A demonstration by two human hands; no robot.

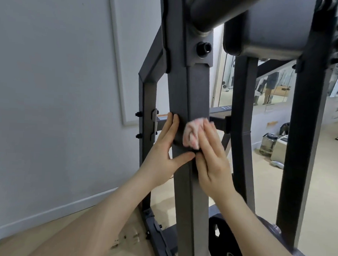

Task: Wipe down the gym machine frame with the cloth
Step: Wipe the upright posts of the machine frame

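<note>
A dark grey upright post of the gym machine frame fills the middle of the head view. My right hand presses a crumpled pale pink cloth flat against the post's front face, fingers straight and pointing up. My left hand rests on the post's left side with straight fingers, its thumb reaching across the front just below the cloth. Part of the cloth is hidden under my right fingers.
More dark uprights stand to the right, and a thick padded roller hangs overhead. A black weight plate sits low on the frame. A white wall is close on the left. A glass jar stands on the floor far right.
</note>
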